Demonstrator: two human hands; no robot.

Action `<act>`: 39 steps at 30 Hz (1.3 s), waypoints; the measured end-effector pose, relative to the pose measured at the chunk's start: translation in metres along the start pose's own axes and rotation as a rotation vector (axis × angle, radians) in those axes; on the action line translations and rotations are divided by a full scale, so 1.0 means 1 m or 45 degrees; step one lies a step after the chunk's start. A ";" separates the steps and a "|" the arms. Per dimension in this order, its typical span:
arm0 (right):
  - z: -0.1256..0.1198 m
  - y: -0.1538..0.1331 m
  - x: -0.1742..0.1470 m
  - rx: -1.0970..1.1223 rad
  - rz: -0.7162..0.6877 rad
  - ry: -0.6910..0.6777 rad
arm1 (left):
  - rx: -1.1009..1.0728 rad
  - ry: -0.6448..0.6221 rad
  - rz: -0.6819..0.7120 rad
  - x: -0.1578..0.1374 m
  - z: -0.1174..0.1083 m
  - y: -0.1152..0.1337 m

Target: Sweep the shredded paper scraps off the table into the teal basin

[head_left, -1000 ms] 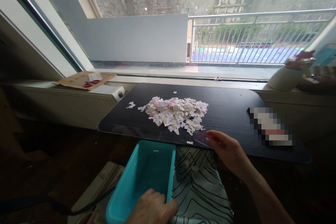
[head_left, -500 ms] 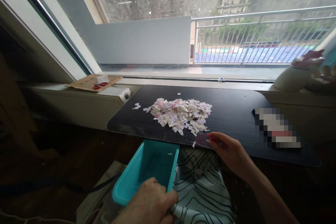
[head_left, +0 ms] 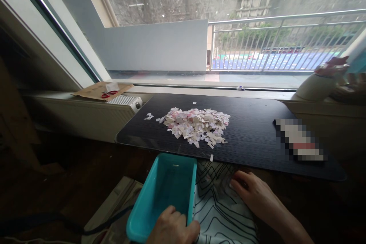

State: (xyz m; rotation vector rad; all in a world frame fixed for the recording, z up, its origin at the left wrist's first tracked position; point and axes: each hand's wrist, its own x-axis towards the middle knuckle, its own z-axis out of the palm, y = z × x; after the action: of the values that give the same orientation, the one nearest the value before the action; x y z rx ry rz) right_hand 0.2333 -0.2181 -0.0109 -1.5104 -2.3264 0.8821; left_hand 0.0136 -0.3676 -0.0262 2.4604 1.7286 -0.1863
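My left hand (head_left: 173, 227) is closed on the near right rim of a turquoise plastic bin (head_left: 132, 221), held below the table's front edge. A small pale scrap lies inside the bin. My right hand (head_left: 256, 192) is in front of the table edge, over patterned cloth. Its fingers are pinched on a thin see-through piece (head_left: 225, 183), faint against the cloth and shaped like a protractor. A heap of torn paper scraps (head_left: 197, 124), white with some pink, lies mid-table. One scrap (head_left: 211, 158) rests at the front edge, between the bin and my right hand.
The dark table (head_left: 248, 129) stands against the window sill. A blurred-out object (head_left: 300, 139) lies on its right side. Red-handled scissors (head_left: 109, 94) rest on brown cardboard (head_left: 88, 91) at the left, beside a white radiator (head_left: 126, 103). Light cloth with black lines (head_left: 214, 206) covers my lap.
My right hand has drawn back off the table edge, down toward my lap, with the see-through piece. The bin and my left hand have shifted slightly right. The paper heap looks the same.
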 end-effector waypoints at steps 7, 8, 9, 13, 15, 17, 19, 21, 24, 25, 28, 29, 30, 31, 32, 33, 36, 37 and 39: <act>0.020 0.008 0.008 0.226 -0.023 -0.084 | 0.035 0.035 0.063 0.002 -0.012 -0.003; 0.021 0.008 0.007 0.201 -0.021 -0.057 | 0.030 -0.016 0.070 0.002 -0.016 -0.003; 0.021 0.007 0.006 0.175 -0.022 -0.037 | 0.022 -0.077 0.070 0.003 -0.020 -0.003; 0.019 0.005 0.006 0.135 -0.001 0.046 | 0.031 -0.252 0.020 0.003 -0.027 -0.003; 0.019 0.005 0.007 0.182 0.001 0.085 | 0.016 -0.240 -0.004 0.002 -0.027 -0.004; 0.020 0.005 0.008 0.237 0.000 0.133 | -0.019 -0.198 -0.023 0.000 -0.027 -0.005; 0.020 0.007 0.008 0.306 -0.005 0.187 | -0.038 -0.188 -0.022 -0.002 -0.028 -0.006; 0.021 0.008 0.006 0.401 -0.012 0.217 | -0.044 -0.216 -0.017 -0.003 -0.030 -0.006; 0.021 0.011 0.002 0.545 -0.011 0.204 | -0.082 -0.241 -0.079 -0.002 -0.031 -0.004; 0.022 0.012 0.001 0.583 -0.002 0.198 | -0.101 -0.238 -0.117 -0.002 -0.031 -0.002; 0.022 0.012 -0.001 0.673 0.025 0.203 | -0.130 -0.243 -0.207 0.002 -0.032 0.004; 0.022 0.011 0.000 0.697 0.030 0.206 | -0.132 -0.255 -0.225 0.004 -0.034 0.007; 0.023 0.010 0.000 0.718 0.030 0.206 | -0.134 -0.270 -0.240 0.006 -0.036 0.009; 0.023 0.009 0.001 0.737 0.028 0.207 | -0.137 -0.286 -0.245 0.008 -0.040 0.010; 0.022 0.008 0.002 0.751 0.025 0.209 | -0.143 -0.299 -0.243 0.011 -0.044 0.012; 0.022 0.007 0.002 0.759 0.024 0.213 | -0.154 -0.322 -0.232 0.013 -0.047 0.012; 0.021 0.007 0.003 0.739 0.029 0.218 | -0.203 -0.390 -0.185 0.018 -0.054 0.011; 0.021 0.008 0.002 0.728 0.025 0.212 | -0.224 -0.407 -0.165 0.018 -0.055 0.010; 0.020 0.012 0.002 0.717 0.016 0.194 | -0.225 -0.402 -0.165 0.016 -0.053 0.008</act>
State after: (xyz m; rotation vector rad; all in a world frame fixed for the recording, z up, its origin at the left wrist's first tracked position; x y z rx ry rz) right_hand 0.2315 -0.2204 -0.0337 -1.2912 -1.7555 1.2424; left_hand 0.0280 -0.3465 0.0232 2.0677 1.6858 -0.3937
